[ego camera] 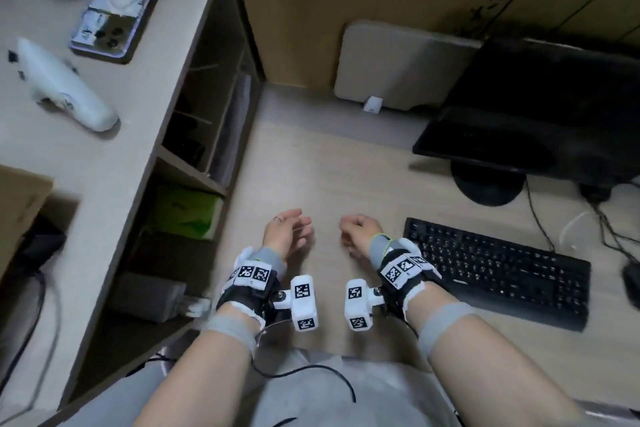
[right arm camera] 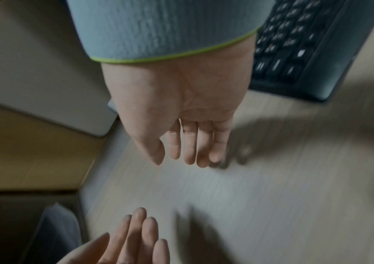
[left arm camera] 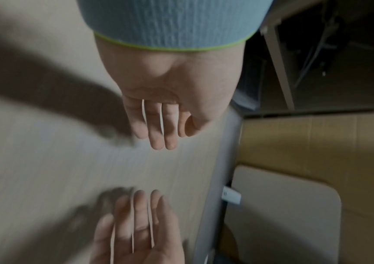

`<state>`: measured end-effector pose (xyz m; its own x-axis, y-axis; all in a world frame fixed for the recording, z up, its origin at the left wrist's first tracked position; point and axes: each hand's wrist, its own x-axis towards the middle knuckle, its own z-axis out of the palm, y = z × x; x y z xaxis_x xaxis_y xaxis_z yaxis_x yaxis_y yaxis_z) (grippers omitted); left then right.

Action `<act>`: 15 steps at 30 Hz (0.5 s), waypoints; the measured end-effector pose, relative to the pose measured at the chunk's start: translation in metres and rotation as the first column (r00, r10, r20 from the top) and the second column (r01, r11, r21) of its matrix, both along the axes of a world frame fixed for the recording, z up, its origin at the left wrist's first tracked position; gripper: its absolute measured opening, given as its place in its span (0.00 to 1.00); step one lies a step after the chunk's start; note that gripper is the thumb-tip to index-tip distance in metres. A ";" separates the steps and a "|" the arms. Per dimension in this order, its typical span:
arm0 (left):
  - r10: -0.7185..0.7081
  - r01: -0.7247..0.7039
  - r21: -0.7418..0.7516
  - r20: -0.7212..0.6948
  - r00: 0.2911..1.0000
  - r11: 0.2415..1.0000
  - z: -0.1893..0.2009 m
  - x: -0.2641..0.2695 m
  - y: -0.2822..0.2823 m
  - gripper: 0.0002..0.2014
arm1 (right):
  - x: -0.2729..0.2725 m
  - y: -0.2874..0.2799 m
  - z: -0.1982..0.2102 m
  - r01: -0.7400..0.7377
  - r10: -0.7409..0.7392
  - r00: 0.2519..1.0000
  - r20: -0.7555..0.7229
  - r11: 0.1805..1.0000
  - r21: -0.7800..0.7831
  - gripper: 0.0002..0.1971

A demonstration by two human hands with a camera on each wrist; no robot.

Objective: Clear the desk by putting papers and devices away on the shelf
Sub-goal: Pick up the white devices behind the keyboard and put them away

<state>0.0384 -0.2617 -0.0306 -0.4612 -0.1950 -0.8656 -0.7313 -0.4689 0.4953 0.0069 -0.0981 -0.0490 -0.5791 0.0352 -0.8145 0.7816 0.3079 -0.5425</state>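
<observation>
Both hands hover over the bare desk (ego camera: pixel 311 163), palms turned toward each other and near but not touching. The left hand (ego camera: pixel 287 230) has its fingers relaxed and holds nothing. The right hand (ego camera: pixel 360 229) has its fingers loosely curled and is also empty.

To the left of the left hand stands the shelf (ego camera: pixel 194 135), with open compartments. In one compartment, ahead and left of the left hand, thin sheets that look like papers (ego camera: pixel 232 128) stand on edge, their long axis running up and down. A green box (ego camera: pixel 187 211) sits in the compartment just beside the left hand.

On top of the shelf, far left, a phone (ego camera: pixel 119 10) lies flat with its long axis pointing away from the person. A white device (ego camera: pixel 65 87) lies nearer, and it is tilted diagonally.

Just right of the right hand lies a black keyboard (ego camera: pixel 498 270), its long axis running left to right. Beyond it a monitor (ego camera: pixel 540 107) stands.
</observation>
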 end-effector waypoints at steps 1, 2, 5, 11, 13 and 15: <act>-0.054 0.054 0.004 -0.017 0.998 0.999 0.005 -0.007 0.018 0.11 | -0.002 0.019 0.002 0.024 -0.024 1.000 -0.012 1.000 0.012 0.03; -0.092 0.092 0.005 -0.039 0.995 0.996 0.010 -0.013 0.036 0.11 | -0.004 0.039 0.004 0.045 -0.045 0.999 -0.022 0.999 0.013 0.03; -0.159 0.158 -0.018 -0.121 0.980 0.987 0.026 -0.035 0.094 0.11 | -0.013 0.099 0.012 0.123 -0.123 0.991 -0.048 0.992 -0.003 0.03; -0.222 0.216 -0.054 -0.176 0.959 0.975 0.031 -0.047 0.229 0.11 | -0.021 0.234 0.018 0.240 -0.245 0.963 -0.111 0.969 -0.053 0.07; -0.250 0.243 -0.066 -0.166 0.954 0.968 0.029 -0.046 0.290 0.11 | -0.021 0.297 0.020 0.277 -0.282 0.952 -0.120 0.959 -0.057 0.07; -0.293 0.287 -0.062 -0.145 0.945 0.956 0.032 -0.044 0.333 0.12 | -0.018 0.345 0.018 0.318 -0.318 0.941 -0.118 0.948 -0.021 0.08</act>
